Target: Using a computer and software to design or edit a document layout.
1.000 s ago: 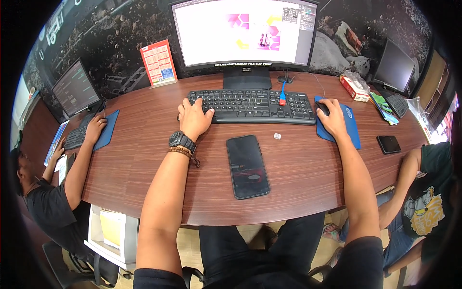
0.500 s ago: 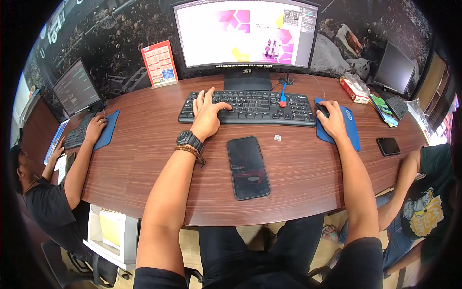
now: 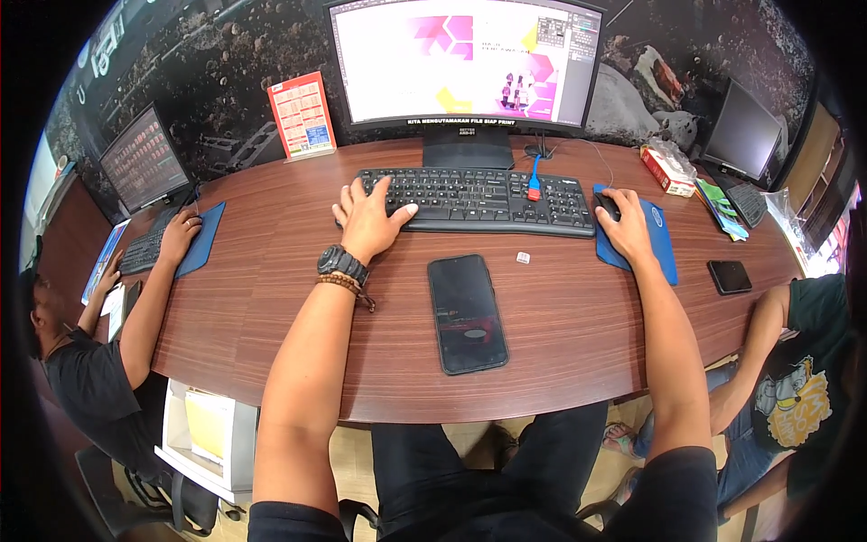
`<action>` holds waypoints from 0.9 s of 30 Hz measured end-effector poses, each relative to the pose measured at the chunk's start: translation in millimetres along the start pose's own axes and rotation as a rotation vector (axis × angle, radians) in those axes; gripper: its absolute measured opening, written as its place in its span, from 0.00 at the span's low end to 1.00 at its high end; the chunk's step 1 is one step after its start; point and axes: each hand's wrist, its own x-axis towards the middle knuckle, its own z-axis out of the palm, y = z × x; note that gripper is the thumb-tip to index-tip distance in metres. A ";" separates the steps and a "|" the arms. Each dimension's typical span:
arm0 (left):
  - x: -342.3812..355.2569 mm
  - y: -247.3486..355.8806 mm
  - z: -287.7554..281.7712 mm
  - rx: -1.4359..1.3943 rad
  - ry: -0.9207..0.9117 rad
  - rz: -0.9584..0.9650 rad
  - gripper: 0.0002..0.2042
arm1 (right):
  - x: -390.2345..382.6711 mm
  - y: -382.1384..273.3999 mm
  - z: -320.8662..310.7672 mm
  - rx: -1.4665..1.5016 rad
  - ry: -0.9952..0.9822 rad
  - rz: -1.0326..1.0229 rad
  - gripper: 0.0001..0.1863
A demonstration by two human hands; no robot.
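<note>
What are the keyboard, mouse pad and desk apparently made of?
Keyboard: probably plastic, fairly matte, with moulded-looking black keys. Mouse pad: likely cloth or rubber; thin, flat, dull blue. Desk: wood or laminate, by its streaked brown grain; slight sheen.

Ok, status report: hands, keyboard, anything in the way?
Left hand spread over left end of keyboard. Right hand on mouse. Blue-and-red item on keyboard, clear of both hands.

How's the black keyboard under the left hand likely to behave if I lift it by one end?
The keyboard is probably stiff, its body looking straight and flat. Being long, it may tilt toward the unsupported end. The red-tipped blue strip across its keys might slide off.
</note>
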 end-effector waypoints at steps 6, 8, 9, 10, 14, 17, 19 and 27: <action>0.3 -4.2 -5.0 0.026 -0.072 -0.099 0.43 | 0.8 0.2 -0.3 -0.001 -0.009 -0.007 0.21; 0.6 -3.4 -5.5 0.032 -0.091 -0.108 0.43 | 0.2 -0.3 -0.6 -0.001 -0.007 -0.005 0.21; 0.9 -3.3 -5.2 0.031 -0.093 -0.107 0.43 | 0.2 -0.6 -0.8 0.002 -0.004 -0.006 0.21; 1.1 -3.8 -5.4 0.035 -0.093 -0.109 0.43 | 0.4 -0.6 -0.6 0.006 -0.002 -0.008 0.21; 1.7 -4.0 -5.4 0.033 -0.100 -0.114 0.43 | 0.5 0.9 -0.2 0.004 -0.002 -0.012 0.20; 1.4 -4.0 -4.9 0.033 -0.099 -0.115 0.43 | 0.4 0.8 0.2 0.013 0.001 -0.018 0.20; 1.3 -4.1 -5.0 0.032 -0.102 -0.116 0.43 | -0.4 -0.4 0.2 0.010 0.006 -0.012 0.19; 0.3 -1.5 -7.9 0.037 -0.111 -0.121 0.42 | 1.2 1.4 1.7 0.001 0.006 -0.029 0.21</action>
